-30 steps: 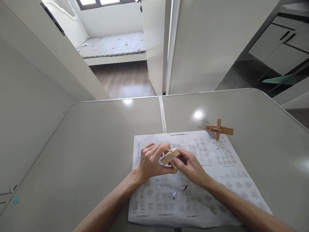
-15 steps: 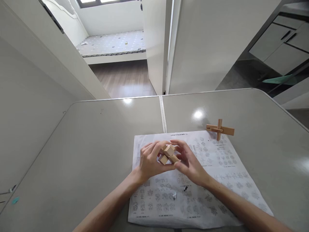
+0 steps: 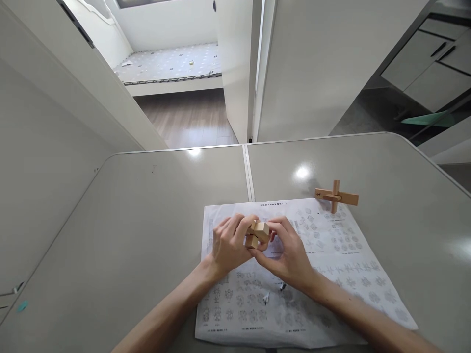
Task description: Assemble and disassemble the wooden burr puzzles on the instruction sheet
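Note:
A small wooden block puzzle (image 3: 258,233) of pale interlocked pieces is held above a printed instruction sheet (image 3: 331,264). My left hand (image 3: 228,245) grips it from the left with curled fingers. My right hand (image 3: 289,255) closes on it from the right, thumb and fingers pinching the pieces. Both hands hover just over the upper left part of the sheet.
A second wooden puzzle, a cross of sticks (image 3: 335,196), lies at the sheet's far right corner. The grey table (image 3: 128,220) has a seam down its middle. Two small dark and white scraps (image 3: 274,291) lie on the sheet near my wrists. White partitions stand behind.
The puzzle has been turned between my hands and now sits more compact. My right hand's fingers have wrapped over its top right side; my left fingers curled closer.

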`<control>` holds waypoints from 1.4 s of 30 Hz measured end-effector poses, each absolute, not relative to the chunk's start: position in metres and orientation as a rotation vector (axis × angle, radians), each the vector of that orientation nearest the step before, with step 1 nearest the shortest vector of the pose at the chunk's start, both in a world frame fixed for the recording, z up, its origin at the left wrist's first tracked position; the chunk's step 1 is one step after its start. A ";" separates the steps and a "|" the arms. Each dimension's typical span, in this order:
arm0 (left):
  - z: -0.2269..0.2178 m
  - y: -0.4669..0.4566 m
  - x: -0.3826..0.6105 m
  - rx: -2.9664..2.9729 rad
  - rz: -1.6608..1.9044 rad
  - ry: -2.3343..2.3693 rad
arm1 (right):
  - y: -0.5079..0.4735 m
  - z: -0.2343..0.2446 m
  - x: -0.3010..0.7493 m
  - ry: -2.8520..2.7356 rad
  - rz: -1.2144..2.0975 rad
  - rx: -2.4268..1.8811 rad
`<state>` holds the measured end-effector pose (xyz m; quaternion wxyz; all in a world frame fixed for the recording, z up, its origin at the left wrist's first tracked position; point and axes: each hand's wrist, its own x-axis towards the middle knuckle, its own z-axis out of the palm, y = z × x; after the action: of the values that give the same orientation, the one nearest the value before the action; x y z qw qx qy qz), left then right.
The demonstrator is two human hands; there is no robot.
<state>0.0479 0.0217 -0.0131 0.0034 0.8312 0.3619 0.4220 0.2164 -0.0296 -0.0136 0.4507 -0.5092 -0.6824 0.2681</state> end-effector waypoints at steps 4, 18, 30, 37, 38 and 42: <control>-0.013 0.020 0.046 2.655 1.290 1.088 | -0.029 -0.012 0.218 -1.741 0.634 -1.264; -0.005 0.019 0.050 2.685 1.299 1.027 | -0.029 -0.013 0.217 -1.743 0.583 -1.155; -0.006 0.019 0.052 2.692 1.336 1.083 | -0.029 -0.014 0.218 -1.750 0.558 -1.147; -0.011 0.020 0.051 2.540 1.354 1.064 | -0.028 -0.019 0.217 -1.614 0.629 -1.227; -0.011 0.020 0.050 2.489 1.343 1.069 | -0.027 -0.020 0.217 -1.568 0.681 -1.211; -0.012 0.021 0.045 2.191 1.192 1.064 | -0.023 -0.024 0.220 -1.342 1.012 -1.093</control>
<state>0.0445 0.0212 -0.0125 0.2132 0.7894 0.3834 0.4294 0.2199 -0.0235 -0.0237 0.5383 -0.4594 -0.5640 0.4255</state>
